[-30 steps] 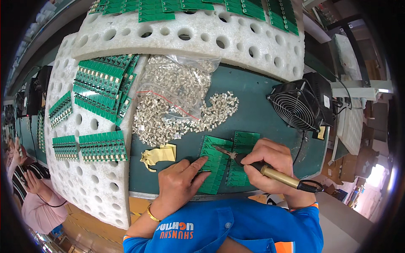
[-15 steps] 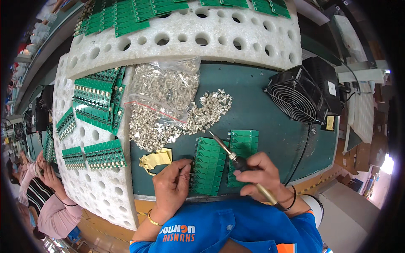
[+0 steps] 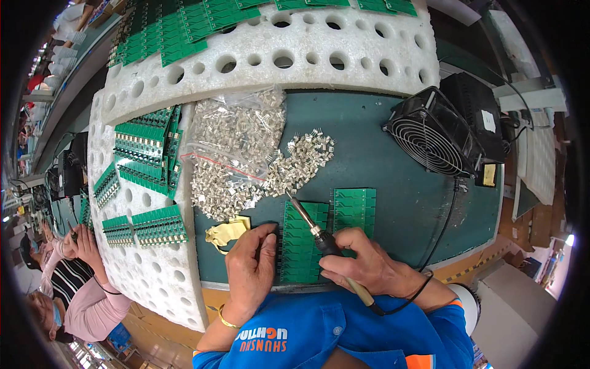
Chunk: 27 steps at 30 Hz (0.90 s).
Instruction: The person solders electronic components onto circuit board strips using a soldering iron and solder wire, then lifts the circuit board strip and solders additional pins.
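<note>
Your right hand (image 3: 364, 265) grips the iron (image 3: 329, 243), slanted over the left board (image 3: 301, 255); your left hand (image 3: 251, 261) sits just left of that board, thumb and finger close, whether pinching anything can't be told. Beyond the board lie connectors (image 3: 301, 163); to its right, another board (image 3: 355, 206) and, farther, the fan (image 3: 427, 138).

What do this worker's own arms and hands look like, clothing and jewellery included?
Both the left hand and the right hand are ungloved, and the forearms are uncovered. A gold-coloured bracelet circles the left wrist. The left sleeve and right sleeve are short and bright blue, with orange trim at the edges.
</note>
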Available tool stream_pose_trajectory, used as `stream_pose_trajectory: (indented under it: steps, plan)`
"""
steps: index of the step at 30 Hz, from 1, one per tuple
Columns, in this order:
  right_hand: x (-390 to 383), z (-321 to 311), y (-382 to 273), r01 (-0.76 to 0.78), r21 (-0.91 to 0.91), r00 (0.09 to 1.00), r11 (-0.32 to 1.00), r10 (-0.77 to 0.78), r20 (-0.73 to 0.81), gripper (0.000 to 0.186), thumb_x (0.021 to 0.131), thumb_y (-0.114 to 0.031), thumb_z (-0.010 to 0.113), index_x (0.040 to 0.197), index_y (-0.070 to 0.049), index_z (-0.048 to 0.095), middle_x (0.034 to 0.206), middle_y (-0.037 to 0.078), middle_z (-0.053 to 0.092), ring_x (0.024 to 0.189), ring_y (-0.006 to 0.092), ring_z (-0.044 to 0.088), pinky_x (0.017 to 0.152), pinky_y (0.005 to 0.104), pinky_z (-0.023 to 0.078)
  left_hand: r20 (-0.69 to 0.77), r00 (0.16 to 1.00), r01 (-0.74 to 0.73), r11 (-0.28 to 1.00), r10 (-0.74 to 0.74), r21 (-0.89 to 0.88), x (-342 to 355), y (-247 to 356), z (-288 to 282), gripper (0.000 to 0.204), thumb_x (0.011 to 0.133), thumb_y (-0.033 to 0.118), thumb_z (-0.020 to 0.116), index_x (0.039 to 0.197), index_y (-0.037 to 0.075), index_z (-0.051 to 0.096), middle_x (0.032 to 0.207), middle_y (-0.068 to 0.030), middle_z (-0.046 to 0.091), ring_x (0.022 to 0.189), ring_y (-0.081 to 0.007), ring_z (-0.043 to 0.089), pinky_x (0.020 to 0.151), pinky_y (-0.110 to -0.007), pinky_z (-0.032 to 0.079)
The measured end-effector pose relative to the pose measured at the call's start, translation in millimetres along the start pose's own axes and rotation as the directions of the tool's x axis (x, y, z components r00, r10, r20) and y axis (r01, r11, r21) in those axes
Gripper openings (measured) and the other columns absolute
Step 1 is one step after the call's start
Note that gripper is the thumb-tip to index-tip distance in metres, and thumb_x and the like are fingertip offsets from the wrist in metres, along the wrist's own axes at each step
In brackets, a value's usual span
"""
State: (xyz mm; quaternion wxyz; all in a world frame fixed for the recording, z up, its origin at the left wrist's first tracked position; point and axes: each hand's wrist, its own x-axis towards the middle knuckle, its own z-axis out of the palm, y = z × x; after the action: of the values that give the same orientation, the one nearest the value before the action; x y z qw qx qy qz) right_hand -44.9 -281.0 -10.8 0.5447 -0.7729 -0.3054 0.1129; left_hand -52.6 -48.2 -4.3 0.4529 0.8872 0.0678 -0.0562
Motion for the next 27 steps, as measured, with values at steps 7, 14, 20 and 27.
stream_pose_trajectory:
  steps: [7, 14, 20, 27]
  plan:
    - [0, 3, 1, 0.020, -0.032, 0.999, 0.999, -0.022, -0.045, 0.049, 0.079, -0.006, 0.081, 0.120, -0.016, 0.055, 0.104, 0.015, 0.047, 0.078, 0.0315, 0.060, 0.060, 0.0387, 0.055, 0.120, 0.985, 0.140, 0.984, -0.126, -0.112, 4, 2, -2, 0.012, 0.088, 0.003, 0.073, 0.098, -0.002, 0.069, 0.078, -0.0071, 0.064, 0.064, -0.0128, 0.057, 0.060, -0.027, 0.047]
    - [-1, 5, -2, 0.040, -0.038, 0.997, 0.998, -0.043, -0.070, 0.050, 0.078, -0.008, 0.082, 0.120, -0.015, 0.055, 0.104, 0.015, 0.046, 0.077, 0.0314, 0.060, 0.059, 0.0402, 0.054, 0.186, 0.966, 0.228, 0.926, -0.177, -0.302, 3, 2, 2, 0.009, 0.092, 0.004, 0.071, 0.093, -0.001, 0.064, 0.080, -0.0008, 0.067, 0.065, -0.0042, 0.053, 0.058, -0.022, 0.045]
    - [2, 0, -5, 0.178, -0.069, 0.955, 0.982, -0.189, -0.231, 0.044, 0.074, -0.007, 0.083, 0.112, -0.012, 0.061, 0.093, 0.013, 0.052, 0.075, 0.0295, 0.063, 0.062, 0.0415, 0.056, 0.220, 0.962, 0.249, 0.862, -0.164, -0.443, 0, -6, -2, 0.007, 0.097, 0.005, 0.067, 0.094, 0.000, 0.063, 0.080, 0.0026, 0.063, 0.069, -0.0016, 0.052, 0.060, -0.019, 0.042]
    - [-3, -2, -9, 0.301, -0.037, 0.889, 0.953, -0.295, -0.351, 0.028, 0.084, -0.021, 0.076, 0.104, -0.005, 0.067, 0.081, 0.012, 0.056, 0.062, 0.0251, 0.059, 0.053, 0.0351, 0.049, 0.106, 0.986, 0.162, 0.872, -0.127, -0.462, -10, 6, -11, 0.007, 0.098, 0.004, 0.065, 0.094, -0.001, 0.061, 0.078, 0.0049, 0.058, 0.067, -0.0003, 0.047, 0.058, -0.018, 0.038]
